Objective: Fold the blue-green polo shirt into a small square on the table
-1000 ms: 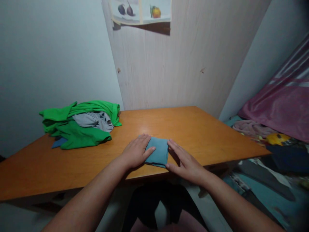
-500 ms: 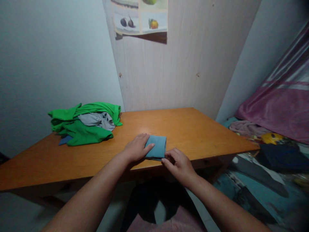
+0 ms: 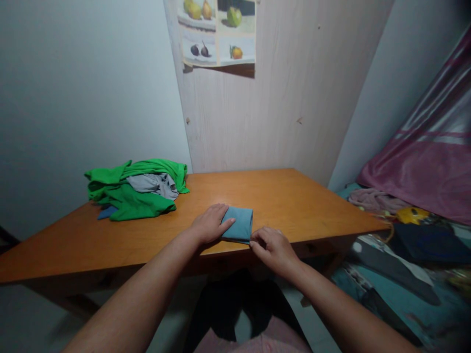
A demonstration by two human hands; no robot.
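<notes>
A small blue-grey cloth (image 3: 238, 224), folded into a neat rectangle of several layers, lies near the front edge of the table. My left hand (image 3: 212, 221) rests flat along its left side, thumb stretched over the top layer and fingers extended toward the back. At the front right corner of the cloth is my right hand (image 3: 271, 242), its thumb and forefinger pinched together on the lower corner and the other fingers curled. The underside of the cloth is hidden.
On the left of the wooden table (image 3: 294, 201) lies a loose heap of green clothes (image 3: 147, 210) with a grey garment (image 3: 150, 184) among them. To the right, past the table's edge, are a pink curtain (image 3: 423, 162) and assorted items, including dark fabric (image 3: 429, 242).
The view has tilted up slightly, showing more of the fruit pictures on the wall. The cloth's front right corner sits closer under the top layer; both hands keep nearly the same place.
</notes>
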